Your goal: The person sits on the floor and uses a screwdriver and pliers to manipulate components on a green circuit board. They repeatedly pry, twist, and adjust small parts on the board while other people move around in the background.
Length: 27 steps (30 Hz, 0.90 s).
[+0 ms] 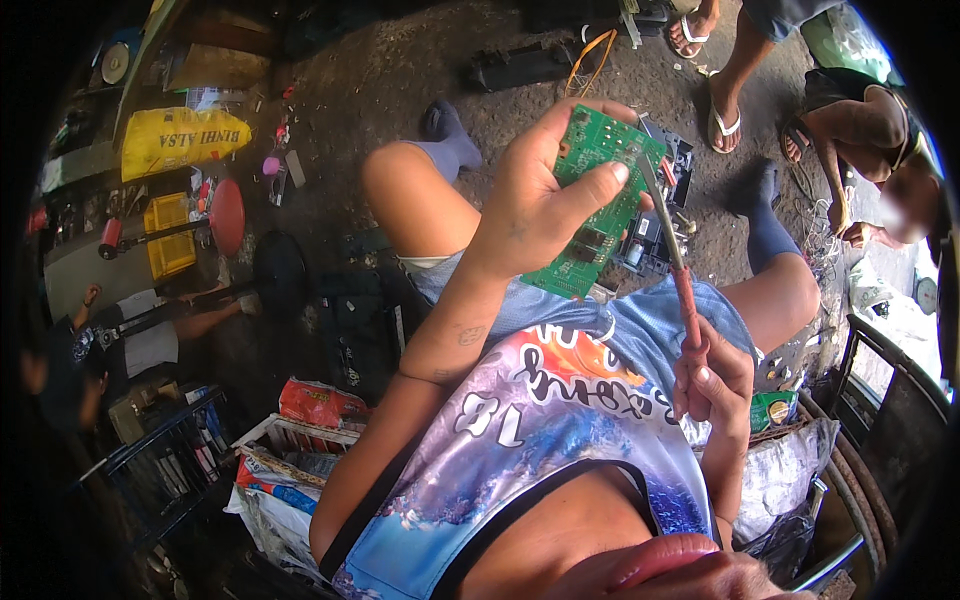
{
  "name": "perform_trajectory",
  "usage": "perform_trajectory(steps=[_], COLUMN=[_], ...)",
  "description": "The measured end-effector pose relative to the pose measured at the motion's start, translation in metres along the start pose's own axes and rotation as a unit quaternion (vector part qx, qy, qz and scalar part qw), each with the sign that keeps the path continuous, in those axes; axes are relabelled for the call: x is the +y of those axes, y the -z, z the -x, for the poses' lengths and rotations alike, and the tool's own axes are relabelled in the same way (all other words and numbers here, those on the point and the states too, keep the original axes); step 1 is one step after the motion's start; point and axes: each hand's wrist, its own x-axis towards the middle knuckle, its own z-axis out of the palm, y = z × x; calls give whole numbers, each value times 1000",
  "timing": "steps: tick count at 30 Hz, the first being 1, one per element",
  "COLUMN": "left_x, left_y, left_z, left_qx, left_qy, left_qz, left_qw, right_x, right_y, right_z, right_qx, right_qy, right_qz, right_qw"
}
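Note:
My left hand (pixel 535 210) grips a green circuit board (pixel 612 222) in front of my lap, its thumb pressed on the face and the other fingers behind. The board is tilted and carries small components and dark connectors. In my right hand (pixel 715 385) is a red-handled metal tool (pixel 684 295), long and narrow, pointing up and away from me. Its metal end reaches the board's right edge; whether it touches cannot be made out. Behind the board, on the floor between my legs, lies an opened grey device part (pixel 640 248), partly hidden.
At the far right a person (pixel 870 135) crouches by tangled wires (pixel 822 250), and another person's sandalled feet (pixel 725 125) stand nearby. A dark casing (pixel 525 65) lies ahead. To the left are a yellow sack (pixel 180 140) and a yellow crate (pixel 170 235). Filled sacks (pixel 790 465) flank my seat.

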Motion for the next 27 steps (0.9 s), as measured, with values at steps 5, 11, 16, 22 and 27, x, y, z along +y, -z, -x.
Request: perform_trajectory(steps=[5,11,16,22,27], left_x=[6,14,24,36,48], left_y=[1,0,13,24,28], left_z=[-3,0,-3,-12,-17], left_qx=[5,-11,-91,-197,-255], left_qy=[-9,0,15,57,103], left_qz=[-4,-2,-77,-158,-218], left_qw=[1000,1000,993,966,937], right_x=[-4,-12,-29,-49,-53], right_y=[-3,1,20,53,68], right_z=[2,-2,-2,-2,-7], right_qx=[9,-1,-8,-57,-102], right_qy=[4,7,-6,-87,-128], right_qz=[-12,19,99,62,35], right_qw=[1000,1000,995,993,986])
